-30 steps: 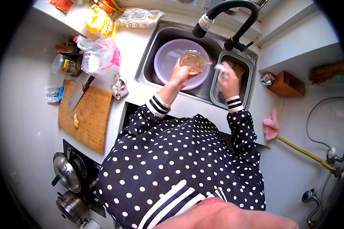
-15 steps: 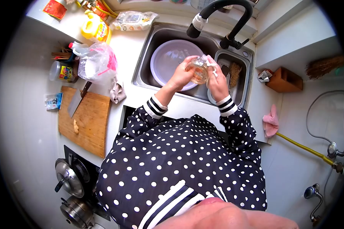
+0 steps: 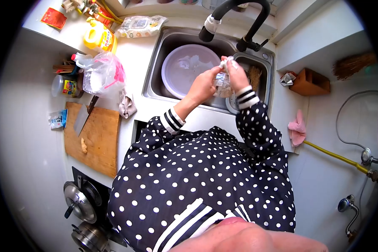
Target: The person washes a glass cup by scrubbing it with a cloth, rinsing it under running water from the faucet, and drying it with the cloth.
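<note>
My left hand (image 3: 202, 87) is wrapped round a clear glass vessel (image 3: 222, 86), held above the divider of the double sink (image 3: 149, 86). At the top of the vessel, my right hand (image 3: 237, 76) pinches a crumpled white cloth or wipe (image 3: 226, 63) against the glass. A lilac basin (image 3: 169, 69) sits in the larger sink bowl to the left of my hands. Behind my right hand, a strainer-like tray with a brownish scrubber (image 3: 254, 77) is partly hidden in the smaller bowl.
A black faucet (image 3: 256, 27) arches over the sink. Left of it are a wooden board (image 3: 96, 138) with a knife (image 3: 83, 119) and ginger-like piece (image 3: 84, 145), a yellow bottle (image 3: 97, 38) and a plastic bag (image 3: 103, 75). Pots (image 3: 80, 203) stand at lower left; a pink cloth (image 3: 297, 129) lies right.
My right hand has come left from over the smaller bowl and brought the white cloth to the glass vessel. The vessel has been turned and lowered slightly. The camera view has shifted a little.
</note>
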The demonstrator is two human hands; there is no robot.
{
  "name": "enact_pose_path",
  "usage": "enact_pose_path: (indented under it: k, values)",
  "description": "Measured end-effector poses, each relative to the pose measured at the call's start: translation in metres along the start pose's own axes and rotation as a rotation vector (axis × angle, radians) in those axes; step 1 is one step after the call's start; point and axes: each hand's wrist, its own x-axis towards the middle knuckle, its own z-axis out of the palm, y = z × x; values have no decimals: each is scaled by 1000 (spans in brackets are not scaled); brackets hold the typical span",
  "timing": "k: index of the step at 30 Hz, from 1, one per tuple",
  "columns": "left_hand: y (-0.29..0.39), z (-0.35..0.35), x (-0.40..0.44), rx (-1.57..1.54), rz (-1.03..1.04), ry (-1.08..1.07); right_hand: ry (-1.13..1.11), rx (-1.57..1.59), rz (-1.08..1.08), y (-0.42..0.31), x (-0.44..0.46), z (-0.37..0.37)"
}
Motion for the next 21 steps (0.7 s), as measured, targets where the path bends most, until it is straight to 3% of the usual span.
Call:
enact_pose_path:
  k: [2, 4, 6, 7, 8, 9, 12, 15, 18, 21]
  values:
    - [-7, 1, 3, -7, -41, 51, 100, -357, -437, 19, -12, 9]
    - [-14, 3, 3, -33, -157, 54, 114, -844, -716, -2, -30, 29]
    - [-10, -2, 1, -43, -144, -18, 63, -548, -502, -1, -14, 25]
    - [-4, -4, -1, -68, -126, -5, 18, -109, -163, 2, -6, 18]
    - [0, -5, -1, -95, -110, 12, -29, 164, 20, 2, -1, 10]
    - [-7, -3, -1, -200, -81, 16, -23, 206, 16, 2, -2, 5]
    - [-21, 1, 4, -702, -367, -56, 57, 205, -31, 7, -19, 7]
    - [-15, 0, 3, -969, -630, -129, -9, 312, 10, 8, -24, -3]
    - [13, -15, 10, -1060, -745, -260, -28, 84, -111, 9, -30, -11]
    - [14, -15, 9, -1037, -787, -292, 78, -465, -379, 8, -47, -16]
